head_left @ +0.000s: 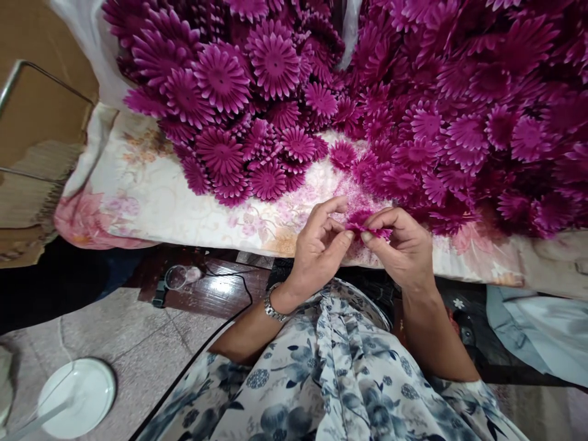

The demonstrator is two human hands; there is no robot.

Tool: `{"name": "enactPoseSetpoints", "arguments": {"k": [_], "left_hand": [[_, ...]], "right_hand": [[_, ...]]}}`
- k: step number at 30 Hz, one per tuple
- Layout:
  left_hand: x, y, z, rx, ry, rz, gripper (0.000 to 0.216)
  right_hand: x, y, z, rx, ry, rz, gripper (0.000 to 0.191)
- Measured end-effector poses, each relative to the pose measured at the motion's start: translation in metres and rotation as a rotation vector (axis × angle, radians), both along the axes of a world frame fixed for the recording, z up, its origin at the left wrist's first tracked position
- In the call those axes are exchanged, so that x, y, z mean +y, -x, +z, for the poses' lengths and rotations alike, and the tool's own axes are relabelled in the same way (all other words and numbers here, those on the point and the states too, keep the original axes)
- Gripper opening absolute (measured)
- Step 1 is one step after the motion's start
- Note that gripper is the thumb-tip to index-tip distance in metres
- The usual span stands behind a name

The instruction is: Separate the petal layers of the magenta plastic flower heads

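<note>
Magenta flower piece (360,217) is hovering at the floral cloth's (184,217) near edge. The right hand (404,245) is pinching it closed-fingered; the left hand (319,242) is curling alongside, its grip hard to tell. Fingertip handling seems to be underway; the next move is probably calling for light, steady pressure.

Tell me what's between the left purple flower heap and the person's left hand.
In the head view, a strip of floral-print cloth lies between the left purple flower heap and the left hand.
</note>
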State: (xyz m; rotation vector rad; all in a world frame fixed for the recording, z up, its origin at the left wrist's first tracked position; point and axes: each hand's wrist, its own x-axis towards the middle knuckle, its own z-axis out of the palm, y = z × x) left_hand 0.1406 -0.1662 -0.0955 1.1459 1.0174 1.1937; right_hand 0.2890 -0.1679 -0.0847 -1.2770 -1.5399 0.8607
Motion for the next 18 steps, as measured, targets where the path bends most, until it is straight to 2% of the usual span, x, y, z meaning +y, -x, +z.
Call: {"name": "enactPoseSetpoints", "arguments": {"k": [3, 7, 12, 18], "left_hand": [[0.0034, -0.0006, 0.0037, 0.07, -0.043, -0.073, 0.006], [0.003, -0.0011, 0.0037, 0.084, -0.043, -0.051, 0.006], [0.002, -0.0007, 0.002, 0.108, -0.034, -0.032, 0.008], [0.0003, -0.0004, 0.0007, 0.048, -0.02, -0.005, 0.014]], "right_hand": [[-0.0014, 0.0001, 0.0002, 0.047, 0.082, 0.029, 0.006], [-0.0022, -0.0005, 0.0005, 0.051, 0.128, 0.023, 0.006], [-0.0016, -0.0002, 0.0012, -0.059, 0.087, -0.062, 0.009], [-0.0024, -0.0001, 0.0011, -0.2, 0.027, -0.073, 0.019]]}}
